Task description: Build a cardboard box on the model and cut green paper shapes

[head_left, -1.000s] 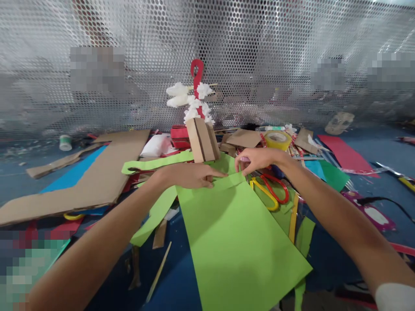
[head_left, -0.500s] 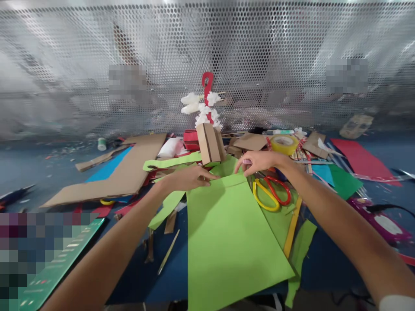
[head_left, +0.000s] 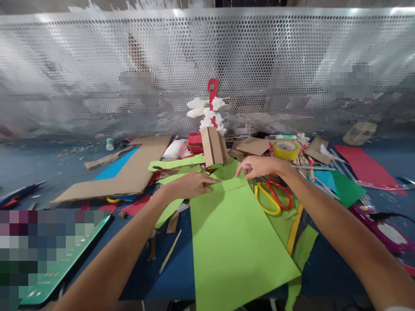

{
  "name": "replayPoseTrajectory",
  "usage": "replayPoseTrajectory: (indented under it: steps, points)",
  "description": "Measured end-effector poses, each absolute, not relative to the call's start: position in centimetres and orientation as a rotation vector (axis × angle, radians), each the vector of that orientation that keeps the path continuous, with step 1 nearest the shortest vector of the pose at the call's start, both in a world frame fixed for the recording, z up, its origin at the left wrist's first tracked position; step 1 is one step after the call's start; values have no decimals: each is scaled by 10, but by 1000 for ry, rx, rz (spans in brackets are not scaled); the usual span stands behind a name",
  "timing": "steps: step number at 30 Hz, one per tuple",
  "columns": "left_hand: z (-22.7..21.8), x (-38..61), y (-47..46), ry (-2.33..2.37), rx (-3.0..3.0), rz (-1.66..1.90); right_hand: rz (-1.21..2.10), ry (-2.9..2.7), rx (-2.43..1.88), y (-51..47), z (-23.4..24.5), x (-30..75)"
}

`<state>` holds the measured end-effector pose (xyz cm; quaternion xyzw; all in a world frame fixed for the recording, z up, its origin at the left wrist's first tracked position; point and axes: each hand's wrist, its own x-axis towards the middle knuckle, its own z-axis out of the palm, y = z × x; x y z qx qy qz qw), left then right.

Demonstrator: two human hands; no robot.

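Note:
A large light-green sheet (head_left: 243,242) lies in front of me, overhanging the table's front edge, with a narrow strip along its far edge marked off by a crease or line. My left hand (head_left: 189,185) grips the far left corner, thumb and fingers closed at the edge. At the far right corner, my right hand (head_left: 261,166) bends its fingers down onto the same edge, closed on it. Just right of the sheet lie yellow-handled scissors (head_left: 269,209) and a red-handled pair (head_left: 285,201). Beyond the hands stands a folded cardboard block (head_left: 212,147) with a red hooked stem (head_left: 213,86) and white blossoms.
Brown cardboard (head_left: 129,172) lies to the left, and a green board (head_left: 65,268) at the near left. Yellow tape (head_left: 287,150), red paper (head_left: 365,164) and a purple device (head_left: 385,231) are on the right. A perforated metal screen (head_left: 181,56) closes the back.
The view has tilted up slightly, so everything sits a little lower and further right. Both hands stay at the sheet's far edge, barely shifted.

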<state>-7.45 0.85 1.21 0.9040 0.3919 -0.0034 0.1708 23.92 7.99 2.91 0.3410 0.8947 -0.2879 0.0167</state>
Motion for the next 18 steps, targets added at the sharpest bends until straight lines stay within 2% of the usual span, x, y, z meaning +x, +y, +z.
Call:
replayPoseTrajectory:
  steps: [8,18]
  points:
    - [5,-97,21,1029,2359,172,-1000,2797,1056,85,30,248]
    - [7,-93,20,1003,2442,172,-988,2786,1077,81,37,247]
